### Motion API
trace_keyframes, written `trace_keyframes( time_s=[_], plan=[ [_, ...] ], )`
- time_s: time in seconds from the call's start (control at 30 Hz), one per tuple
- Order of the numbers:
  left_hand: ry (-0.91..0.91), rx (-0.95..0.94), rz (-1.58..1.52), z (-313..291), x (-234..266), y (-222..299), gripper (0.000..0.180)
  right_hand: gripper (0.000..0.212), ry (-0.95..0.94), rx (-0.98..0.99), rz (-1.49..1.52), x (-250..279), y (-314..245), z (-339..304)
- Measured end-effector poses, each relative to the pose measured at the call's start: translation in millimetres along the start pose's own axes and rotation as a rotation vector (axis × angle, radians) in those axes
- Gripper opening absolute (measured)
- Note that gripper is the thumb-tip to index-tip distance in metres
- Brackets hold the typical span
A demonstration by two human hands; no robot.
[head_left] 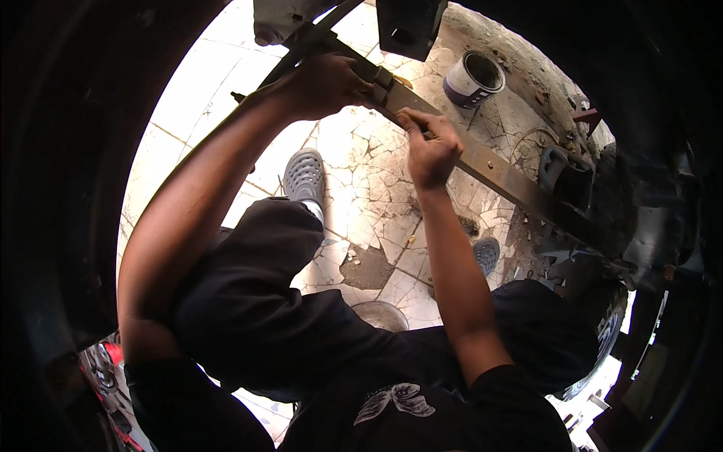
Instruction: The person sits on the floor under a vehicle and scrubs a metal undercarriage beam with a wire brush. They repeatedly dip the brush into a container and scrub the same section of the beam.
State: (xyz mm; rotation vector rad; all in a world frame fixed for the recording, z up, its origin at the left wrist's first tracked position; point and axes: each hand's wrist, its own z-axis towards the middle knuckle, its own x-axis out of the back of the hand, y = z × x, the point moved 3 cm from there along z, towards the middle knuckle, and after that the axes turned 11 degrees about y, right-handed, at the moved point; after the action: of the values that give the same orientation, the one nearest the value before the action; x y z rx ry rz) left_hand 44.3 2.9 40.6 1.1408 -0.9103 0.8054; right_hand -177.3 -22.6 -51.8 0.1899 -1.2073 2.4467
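Left hand (331,84) against the metal bar (493,165) — right hand (434,148), fingers curled, at its edge — either grip unclear.

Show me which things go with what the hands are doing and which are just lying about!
In use:
long metal bar
left hand and right hand, both at the bar

Probably just lying about:
open white-and-purple can
round dish, partly hidden

Brownish bar (520,190); grey clog (304,177); black shirt (474,422), white print (412,401)
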Motion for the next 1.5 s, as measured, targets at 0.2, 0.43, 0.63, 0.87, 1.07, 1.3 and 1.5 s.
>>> trace_keyframes(
  time_s=[0.2, 0.43, 0.63, 0.87, 1.07, 1.3, 1.5],
  plan=[
    [0.018, -0.059, -0.011, 0, -5, -10, 0.03, 0.012, -0.046, 0.03, -0.149, 4, 10, 16],
    [0.08, -0.111, 0.034, -2, -9, -8, 0.027, 0.014, -0.17, 0.054, -0.093, 30, 46, 23],
    [-0.069, -0.018, 0.051, 7, -11, -10, 0.027, 0.015, -0.368, 0.107, 0.078, -9, 13, 40],
    [0.208, -0.215, 0.126, -9, -27, -24, 0.026, 0.015, -0.462, 0.058, 0.029, 28, 49, 47],
    [-0.035, -0.17, 0.122, 8, -10, -2, 0.025, 0.011, -0.545, 0.051, 0.05, 8, 48, 53],
    [-0.051, -0.064, 0.082, 7, -15, -16, 0.023, 0.011, -0.564, 0.134, -0.035, 7, 29, 55],
    [-0.087, -0.079, 0.201, -3, -12, -3, 0.038, 0.02, -0.587, 0.077, -0.02, 39, 51, 60]
  ],
)
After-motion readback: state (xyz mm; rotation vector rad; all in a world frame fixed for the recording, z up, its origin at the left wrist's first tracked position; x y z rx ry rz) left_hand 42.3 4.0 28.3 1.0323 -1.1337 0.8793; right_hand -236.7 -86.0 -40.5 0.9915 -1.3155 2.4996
